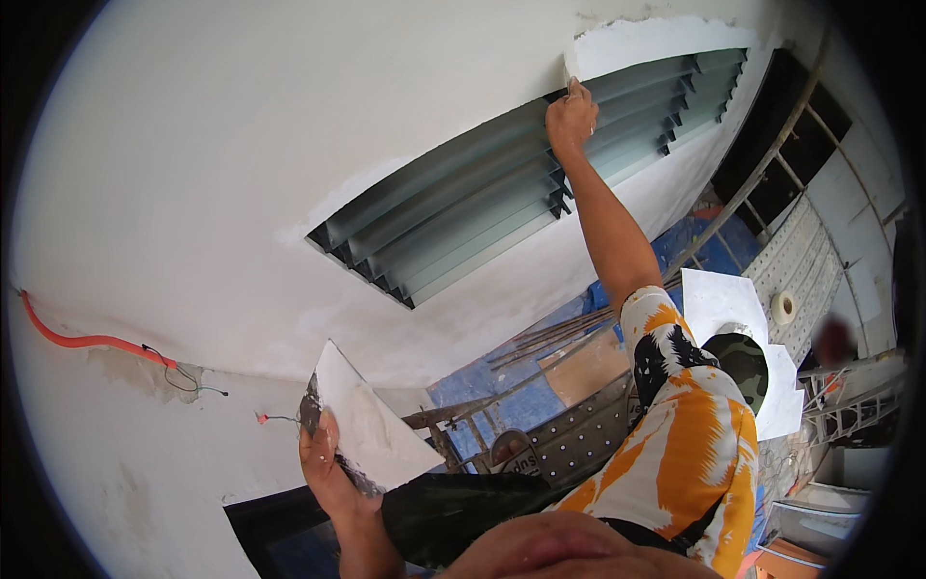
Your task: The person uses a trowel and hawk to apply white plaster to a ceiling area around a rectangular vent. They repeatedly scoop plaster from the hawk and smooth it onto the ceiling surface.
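My right hand (571,118) is raised at arm's length to the wall (463,58), its fingers closed round a pale flat-bladed putty knife (569,71) seen nearly edge-on. The blade meets the wall at the top edge of a louvre window (453,207). Beside it, a band of fresh white putty (666,43) runs along the window's upper edge to the right. Lower down, my left hand (330,465) grips a flat white plastering board (371,425) by its dark-smeared edge, with the thumb on top. White putty is spread over the board's face.
An orange-red conduit (92,341) with loose wires sticks out of the left wall. Below me are a perforated scaffold plank (584,434), poles and a blue sheet (511,405). White sheets (709,299), a tape roll (783,308) and a camouflage-patterned round thing (741,365) lie at right.
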`<state>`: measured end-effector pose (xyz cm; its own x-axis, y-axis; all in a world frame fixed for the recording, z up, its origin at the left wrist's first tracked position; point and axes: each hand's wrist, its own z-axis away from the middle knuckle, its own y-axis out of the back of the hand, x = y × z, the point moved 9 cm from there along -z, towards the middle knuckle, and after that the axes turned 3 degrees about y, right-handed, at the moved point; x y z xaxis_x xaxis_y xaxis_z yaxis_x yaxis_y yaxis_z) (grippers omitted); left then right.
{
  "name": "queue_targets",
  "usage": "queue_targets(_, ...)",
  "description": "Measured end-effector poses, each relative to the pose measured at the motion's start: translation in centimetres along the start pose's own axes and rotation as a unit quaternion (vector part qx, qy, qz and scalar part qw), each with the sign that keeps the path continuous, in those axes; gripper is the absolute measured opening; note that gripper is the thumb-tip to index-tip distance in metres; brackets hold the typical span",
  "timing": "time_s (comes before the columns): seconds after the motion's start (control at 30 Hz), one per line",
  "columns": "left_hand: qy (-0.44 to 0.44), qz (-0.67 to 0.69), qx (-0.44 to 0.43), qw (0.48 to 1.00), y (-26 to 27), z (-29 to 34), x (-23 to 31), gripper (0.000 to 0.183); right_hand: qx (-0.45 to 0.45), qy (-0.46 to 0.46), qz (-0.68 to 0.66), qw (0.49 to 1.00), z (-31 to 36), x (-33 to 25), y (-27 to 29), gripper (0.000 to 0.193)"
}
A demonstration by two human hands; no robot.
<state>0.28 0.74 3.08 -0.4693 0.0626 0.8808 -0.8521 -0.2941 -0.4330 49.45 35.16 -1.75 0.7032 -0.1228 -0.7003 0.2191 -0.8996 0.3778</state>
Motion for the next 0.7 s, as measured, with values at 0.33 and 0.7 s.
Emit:
queue_targets(0.33, -0.006, 0.009, 0.001, 1.000, -1.7, -1.2, -0.8, 0.047, 0.049, 0.038, -0.077, 0.995, 1.0, -3.1, 1.9, 0.041)
queue_targets(0.7, 0.017, 0.002, 0.014, 1.000, -2.4, -2.0, -1.7, 0.044, 0.028, -0.037, -0.103, 0.994, 3.3, -2.6, -0.1, 0.042)
